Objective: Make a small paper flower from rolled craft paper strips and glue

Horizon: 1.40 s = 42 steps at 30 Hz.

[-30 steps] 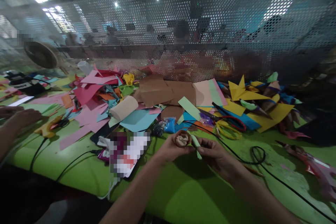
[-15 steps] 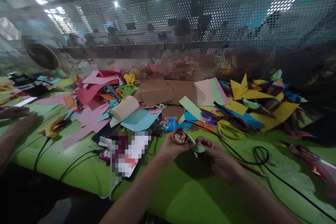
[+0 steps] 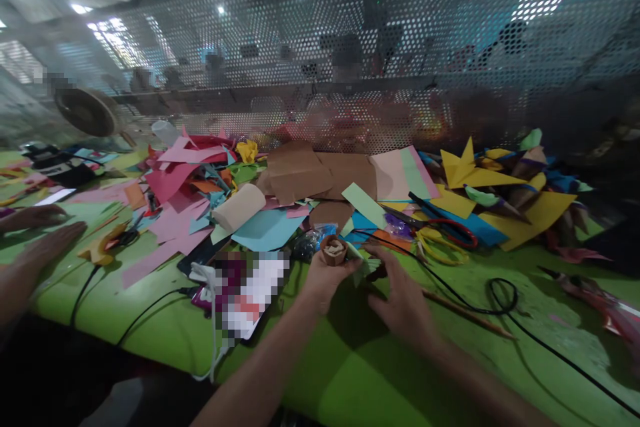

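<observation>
My left hand (image 3: 321,285) is closed around a small brown paper cup (image 3: 334,252), its opening tilted toward me and crumpled pale stuffing showing inside. A light green cut paper piece (image 3: 370,267) sticks out to the right of the cup, by my left thumb. Whether it is joined to the cup I cannot tell. Just right of the green piece is my right hand (image 3: 404,297), thumb and fingers apart, with nothing visible between them. Below both hands lies the green table (image 3: 345,367). A pencil-like stick (image 3: 470,315) rests right of my right hand.
Scissors (image 3: 445,223) and a black cable (image 3: 450,301) lie to the right. Brown paper sheets (image 3: 320,173), a pale roll (image 3: 240,207) and a yellow glue gun (image 3: 103,245) stand behind and left. A phone (image 3: 255,297) lies left. Another person's hands (image 3: 45,240) rest far left.
My right hand has opened and let go of the green paper piece, its fingers now spread. The brown cup has turned more upright in my left hand. The other person's hands have shifted slightly right.
</observation>
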Motion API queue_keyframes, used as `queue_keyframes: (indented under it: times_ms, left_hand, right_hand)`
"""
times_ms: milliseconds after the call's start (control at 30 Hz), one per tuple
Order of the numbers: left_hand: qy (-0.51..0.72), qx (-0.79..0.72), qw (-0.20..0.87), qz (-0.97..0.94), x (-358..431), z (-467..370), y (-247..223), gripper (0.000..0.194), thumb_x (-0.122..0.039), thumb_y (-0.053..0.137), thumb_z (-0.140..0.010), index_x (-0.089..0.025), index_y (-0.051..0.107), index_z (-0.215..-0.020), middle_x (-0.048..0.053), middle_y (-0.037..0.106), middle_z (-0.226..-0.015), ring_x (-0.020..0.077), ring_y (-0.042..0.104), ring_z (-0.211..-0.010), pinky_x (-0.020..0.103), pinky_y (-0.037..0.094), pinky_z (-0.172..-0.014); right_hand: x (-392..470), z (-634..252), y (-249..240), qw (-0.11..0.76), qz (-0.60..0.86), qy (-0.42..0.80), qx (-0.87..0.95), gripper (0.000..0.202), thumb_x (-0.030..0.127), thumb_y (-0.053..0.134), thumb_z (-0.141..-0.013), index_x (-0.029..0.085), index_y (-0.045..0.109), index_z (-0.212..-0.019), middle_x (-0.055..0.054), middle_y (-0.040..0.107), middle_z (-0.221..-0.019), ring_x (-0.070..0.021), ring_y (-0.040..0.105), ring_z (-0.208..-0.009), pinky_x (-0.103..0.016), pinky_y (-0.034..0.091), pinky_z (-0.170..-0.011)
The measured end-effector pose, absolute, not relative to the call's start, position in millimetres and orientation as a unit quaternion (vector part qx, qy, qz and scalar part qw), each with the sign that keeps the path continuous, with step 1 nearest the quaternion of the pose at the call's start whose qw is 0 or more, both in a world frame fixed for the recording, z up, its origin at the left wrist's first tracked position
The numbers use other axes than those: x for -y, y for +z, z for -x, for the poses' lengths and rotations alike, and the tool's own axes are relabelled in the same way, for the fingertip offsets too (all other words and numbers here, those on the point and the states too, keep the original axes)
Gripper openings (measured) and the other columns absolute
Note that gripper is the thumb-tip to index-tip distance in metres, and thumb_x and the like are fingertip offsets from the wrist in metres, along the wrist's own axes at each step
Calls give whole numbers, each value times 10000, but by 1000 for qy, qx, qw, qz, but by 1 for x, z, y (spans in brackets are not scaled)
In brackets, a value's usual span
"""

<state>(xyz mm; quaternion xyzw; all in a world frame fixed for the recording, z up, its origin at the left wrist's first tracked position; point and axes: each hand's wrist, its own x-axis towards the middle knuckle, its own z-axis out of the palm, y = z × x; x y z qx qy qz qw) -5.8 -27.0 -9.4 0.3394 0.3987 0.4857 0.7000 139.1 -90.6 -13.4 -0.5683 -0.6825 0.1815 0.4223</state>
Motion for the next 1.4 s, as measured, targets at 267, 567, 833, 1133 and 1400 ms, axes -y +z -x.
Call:
queue_keyframes:
  times_ms: [267, 567, 833, 1133, 1400]
  left_hand:
    - [478, -398, 703, -346, 29, 6, -10, 410, -226, 949, -419, -139, 668, -704, -14, 666, -669, 128, 614, -640, 247, 506, -660]
    - [477, -365, 715, -358, 31, 5, -10, 443, -250, 951, -477, -152, 717, -840, 27, 719, -835, 148, 650, -779, 256, 516, -746]
    - [466, -327, 728, -382, 31, 8, -11, 460, -292, 966, -455, -158, 664, -774, -5, 697, -774, 123, 628, -741, 234, 515, -721]
    - [460, -313, 702, -444, 29, 9, -16, 356, -265, 942, -517, -148, 703, -753, 16, 709, -751, 136, 626, -720, 242, 516, -705]
    - [522, -411, 623, -414, 26, 9, -12, 306, -260, 912, -545, -137, 697, -723, -3, 686, -692, 117, 608, -650, 226, 515, -657]
  right_hand:
    - [88, -138, -13, 493, 548, 108, 667, 263, 253, 620, -878, 239, 594, -1140, -81, 707, -1021, -216, 670, -790, -363, 565, -721]
    - [86, -143, -2, 550, 554, 325, 533, 179, 372, 696, -809, 210, 652, -872, -11, 658, -722, -181, 613, -662, -290, 488, -580]
    - [85, -147, -2, 557, 529, 429, 475, 299, 461, 762, -764, 199, 622, -802, -6, 635, -720, -162, 574, -668, -283, 451, -607]
    - [86, -144, 2, 571, 505, 513, 395, 357, 492, 803, -710, 199, 600, -706, 17, 602, -625, -134, 527, -582, -257, 420, -546]
    - [87, -151, 5, 584, 561, 211, 547, 148, 320, 705, -838, 240, 669, -957, -20, 667, -873, -169, 616, -747, -297, 504, -697]
